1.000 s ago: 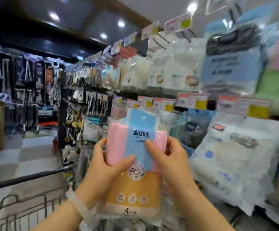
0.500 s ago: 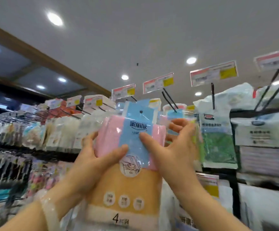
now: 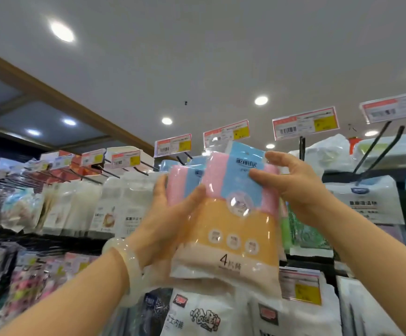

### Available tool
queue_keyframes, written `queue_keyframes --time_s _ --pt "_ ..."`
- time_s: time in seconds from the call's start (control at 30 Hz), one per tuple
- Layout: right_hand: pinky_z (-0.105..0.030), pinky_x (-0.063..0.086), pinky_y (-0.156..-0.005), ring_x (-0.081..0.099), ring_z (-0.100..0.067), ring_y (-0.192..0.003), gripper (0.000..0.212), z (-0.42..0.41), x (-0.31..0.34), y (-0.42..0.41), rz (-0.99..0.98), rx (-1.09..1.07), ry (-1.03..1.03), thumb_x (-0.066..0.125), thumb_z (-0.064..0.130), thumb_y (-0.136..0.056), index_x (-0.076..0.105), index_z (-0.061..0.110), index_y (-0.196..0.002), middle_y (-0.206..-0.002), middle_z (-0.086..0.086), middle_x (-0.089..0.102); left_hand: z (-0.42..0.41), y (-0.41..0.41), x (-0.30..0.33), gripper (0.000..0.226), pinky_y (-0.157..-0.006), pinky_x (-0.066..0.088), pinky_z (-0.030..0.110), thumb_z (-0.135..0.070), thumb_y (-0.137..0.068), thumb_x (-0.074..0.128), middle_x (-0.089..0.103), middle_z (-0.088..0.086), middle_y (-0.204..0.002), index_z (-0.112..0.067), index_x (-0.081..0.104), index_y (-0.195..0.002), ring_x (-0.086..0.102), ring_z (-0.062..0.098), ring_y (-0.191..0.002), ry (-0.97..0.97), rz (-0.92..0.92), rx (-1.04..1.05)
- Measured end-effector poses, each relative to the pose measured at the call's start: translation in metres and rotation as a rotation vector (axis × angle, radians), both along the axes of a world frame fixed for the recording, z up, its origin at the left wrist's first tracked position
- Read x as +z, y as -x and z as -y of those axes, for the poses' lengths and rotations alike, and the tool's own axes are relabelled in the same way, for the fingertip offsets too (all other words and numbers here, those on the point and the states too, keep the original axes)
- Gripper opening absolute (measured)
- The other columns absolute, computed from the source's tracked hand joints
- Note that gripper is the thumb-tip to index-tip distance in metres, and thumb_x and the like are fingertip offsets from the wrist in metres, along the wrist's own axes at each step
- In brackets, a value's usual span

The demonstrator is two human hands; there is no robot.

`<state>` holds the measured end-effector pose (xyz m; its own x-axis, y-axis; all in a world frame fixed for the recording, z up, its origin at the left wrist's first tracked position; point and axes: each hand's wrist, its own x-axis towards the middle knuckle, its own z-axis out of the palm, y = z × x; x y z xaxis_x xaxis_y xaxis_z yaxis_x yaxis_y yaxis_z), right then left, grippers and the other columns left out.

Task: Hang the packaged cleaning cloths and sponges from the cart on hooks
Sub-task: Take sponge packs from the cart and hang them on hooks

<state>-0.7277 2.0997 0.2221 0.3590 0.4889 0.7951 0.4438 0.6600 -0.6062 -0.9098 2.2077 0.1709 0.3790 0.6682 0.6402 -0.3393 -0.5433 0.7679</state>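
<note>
Price tags point(image 3: 305, 124) top the hooks; round ceiling lights point(image 3: 62, 32) glow overhead.

The cloth pack point(image 3: 231, 214), a clear bag showing pink, blue, orange and cream bands marked "4", stands upright, slightly tilted, its top just below the price tag point(image 3: 226, 134), overlapping an identical hanging pack point(image 3: 185, 180).

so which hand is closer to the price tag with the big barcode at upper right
Right. The right hand grips the cloth pack's top edge, just below and left of that price tag. The left hand holds the pack's left side, lower and farther away.
</note>
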Motion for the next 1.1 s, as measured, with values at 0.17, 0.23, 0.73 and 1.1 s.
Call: queue_keyframes --time_s 0.17,0.23,0.73,1.1 --pt "-0.028 0.054 -0.066 0.064 -0.027 -0.095 0.067 -0.009 0.01 -0.015 -0.006 -0.114 0.068 0.077 0.006 -0.07 0.047 0.008 -0.129 -0.121 -0.015 0.058 -0.029 0.02 0.0 0.109 -0.057 0.058 0.037 -0.056 -0.046 0.072 0.057 -0.006 -0.105 -0.049 0.016 -0.139 0.068 0.024 -0.085 -0.019 -0.006 0.144" --pt "-0.033 0.055 -0.072 0.063 -0.028 -0.098 0.07 -0.016 0.018 -0.012 0.042 -0.171 0.081 0.078 0.007 -0.07 0.045 0.007 -0.132 -0.124 -0.016 0.055 -0.037 0.022 -0.001 0.112 -0.063 0.057 0.037 -0.055 -0.044 0.076 0.055 -0.012 -0.102 -0.049 0.017 -0.139 0.066 0.021 -0.088 -0.035 -0.034 0.195" --pt "-0.037 0.056 -0.083 0.053 -0.025 -0.114 0.073 -0.048 0.053 0.003 0.304 -0.429 0.086 0.078 0.011 -0.071 0.043 0.007 -0.135 -0.138 -0.007 0.04 -0.058 0.002 0.007 0.115 -0.089 0.047 0.042 -0.053 -0.059 0.079 0.045 0.0 -0.127 -0.041 0.003 -0.145 0.047 0.025 -0.114 -0.316 -0.22 0.607" --pt "-0.043 0.044 -0.102 0.047 -0.034 -0.12 0.075 -0.078 0.045 -0.039 0.376 -0.753 0.368 0.072 0.025 -0.077 0.034 0.015 -0.142 -0.138 -0.015 0.031 -0.072 0.011 0.002 0.112 -0.092 0.047 0.045 -0.044 -0.058 0.084 0.05 0.001 -0.123 -0.041 0.01 -0.142 0.049 0.028 -0.113 -0.278 -0.195 0.581"
